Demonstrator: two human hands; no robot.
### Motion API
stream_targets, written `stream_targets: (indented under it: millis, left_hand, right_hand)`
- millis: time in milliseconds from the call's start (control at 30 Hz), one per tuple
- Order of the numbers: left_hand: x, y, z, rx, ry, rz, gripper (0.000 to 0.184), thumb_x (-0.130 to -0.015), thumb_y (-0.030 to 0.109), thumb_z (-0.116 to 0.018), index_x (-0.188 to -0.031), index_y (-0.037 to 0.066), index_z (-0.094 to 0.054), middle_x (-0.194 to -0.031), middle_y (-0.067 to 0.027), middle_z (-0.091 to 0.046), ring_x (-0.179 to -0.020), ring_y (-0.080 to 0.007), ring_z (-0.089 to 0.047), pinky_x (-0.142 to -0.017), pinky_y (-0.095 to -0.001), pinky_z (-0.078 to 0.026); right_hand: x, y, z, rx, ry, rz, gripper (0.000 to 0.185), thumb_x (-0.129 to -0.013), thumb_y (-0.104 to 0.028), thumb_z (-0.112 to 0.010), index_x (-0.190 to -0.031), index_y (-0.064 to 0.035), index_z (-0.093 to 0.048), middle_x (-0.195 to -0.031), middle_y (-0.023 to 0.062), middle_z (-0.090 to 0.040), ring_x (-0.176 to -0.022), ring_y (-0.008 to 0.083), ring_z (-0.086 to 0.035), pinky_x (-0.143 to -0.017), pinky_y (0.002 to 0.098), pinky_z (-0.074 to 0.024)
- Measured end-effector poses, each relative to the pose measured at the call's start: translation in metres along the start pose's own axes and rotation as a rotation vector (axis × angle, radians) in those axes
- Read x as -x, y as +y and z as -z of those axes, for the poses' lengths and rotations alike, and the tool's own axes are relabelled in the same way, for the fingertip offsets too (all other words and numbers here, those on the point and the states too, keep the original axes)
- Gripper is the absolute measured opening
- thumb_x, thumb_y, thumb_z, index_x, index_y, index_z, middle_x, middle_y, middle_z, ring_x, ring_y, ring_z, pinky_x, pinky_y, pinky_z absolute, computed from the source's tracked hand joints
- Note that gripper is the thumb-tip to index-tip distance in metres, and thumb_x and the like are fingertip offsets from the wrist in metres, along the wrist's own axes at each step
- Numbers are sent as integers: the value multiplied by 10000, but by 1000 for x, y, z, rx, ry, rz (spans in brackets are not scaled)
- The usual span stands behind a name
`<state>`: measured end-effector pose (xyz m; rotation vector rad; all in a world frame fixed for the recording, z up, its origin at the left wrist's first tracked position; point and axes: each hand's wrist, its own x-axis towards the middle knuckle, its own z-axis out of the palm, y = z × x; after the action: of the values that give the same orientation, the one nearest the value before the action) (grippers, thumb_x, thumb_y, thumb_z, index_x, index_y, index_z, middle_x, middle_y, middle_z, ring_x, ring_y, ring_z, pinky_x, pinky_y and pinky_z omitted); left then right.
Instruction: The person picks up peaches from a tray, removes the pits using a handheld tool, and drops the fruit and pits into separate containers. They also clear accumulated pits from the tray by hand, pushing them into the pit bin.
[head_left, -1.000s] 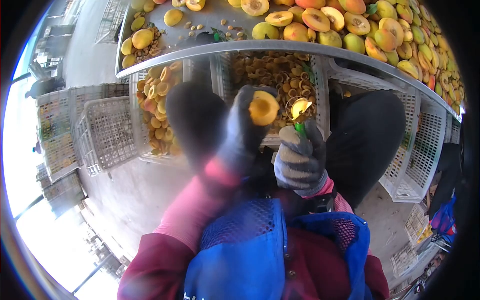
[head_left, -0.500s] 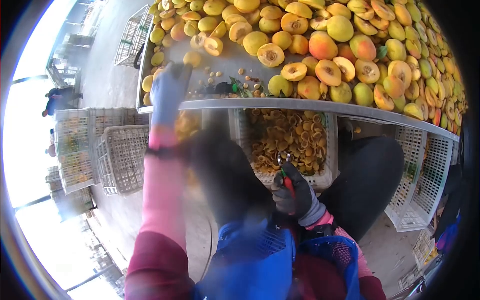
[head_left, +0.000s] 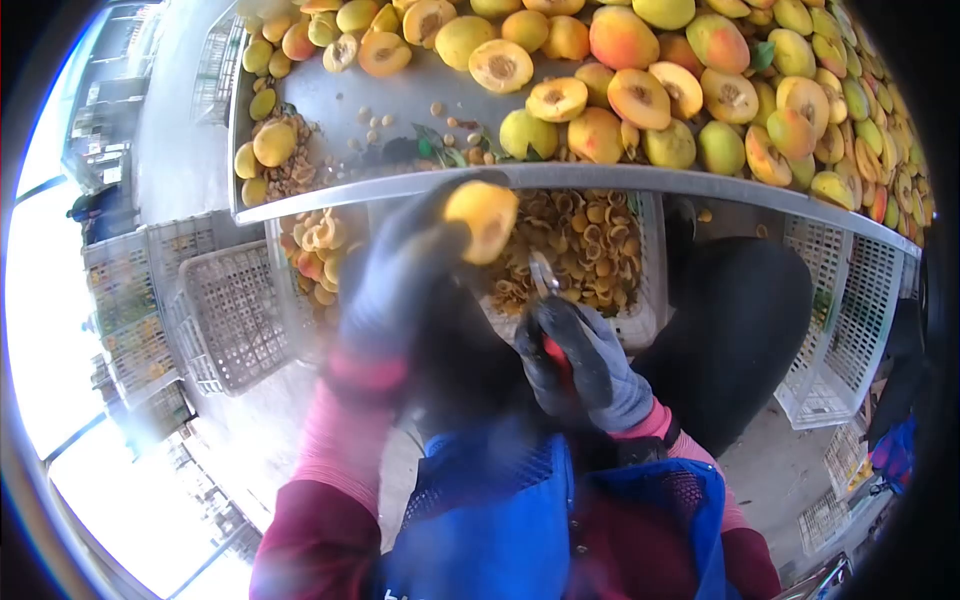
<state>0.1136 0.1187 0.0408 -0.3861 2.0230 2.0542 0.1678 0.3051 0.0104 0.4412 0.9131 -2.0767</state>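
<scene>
Grey metal shows on the bench (head_left: 600,178), whose raised edge is heaped with whole and cut peaches (head_left: 640,100) towards 1 and 2 o'clock. At 12 o'clock, near that edge, a peach half (head_left: 483,222) is held in the left hand (head_left: 395,280), gloved fingers curled partly round it, though their exact placing is blurred. A red-handled tool (head_left: 543,275) is gripped in the closed right hand (head_left: 585,360), its metal end raised. If the hold is loosened by juice, the half could be dropped into the crate (head_left: 655,250) beneath; if the metal end is skidded off slick flesh, the left glove could be nicked. Smooth, blushed skins are contrasted with moist cut faces, pitted stones (head_left: 437,108) and curled, ring-like scraps (head_left: 590,245).
</scene>
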Motion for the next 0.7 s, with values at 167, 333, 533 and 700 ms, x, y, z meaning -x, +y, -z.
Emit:
stream_targets:
  millis: [167,333,533,700]
  left_hand:
    - [31,-19,-38,380,-36,54,677,-764,346,-579,-1321,-4,-420,-1058,-62,-569,-779,-109,-554,-587,-187,-423]
    - [50,-22,-43,327,-42,83,652,-785,373,-573,-1317,29,-416,-1070,-82,-562,-812,-117,-558,-653,-227,-449]
    - [61,-23,-55,23,1,-80,428,-892,188,-532,-1280,32,-435,-1040,-92,-554,-798,-144,-575,-680,-245,-460]
    - [59,-55,-37,-686,-51,-542,373,-856,-20,-544,-1213,-4,-438,-1011,-193,-524,-785,-282,-586,-628,-334,-498]
  right_hand:
    - [6,-5,-7,61,-2,70,399,-963,-406,-440,-862,-34,-543,-501,35,-490,-342,116,-433,-338,227,-316]
    - [10,13,-1,45,56,165,300,-966,-306,-469,-932,-15,-533,-605,52,-550,-353,128,-458,-331,245,-341]
    - [14,19,5,-7,55,305,251,-899,-93,-563,-1135,-17,-526,-874,0,-559,-732,39,-509,-617,187,-413]
    - [13,19,12,395,166,628,333,-845,-61,-616,-1150,13,-508,-961,85,-588,-868,144,-551,-737,275,-457]
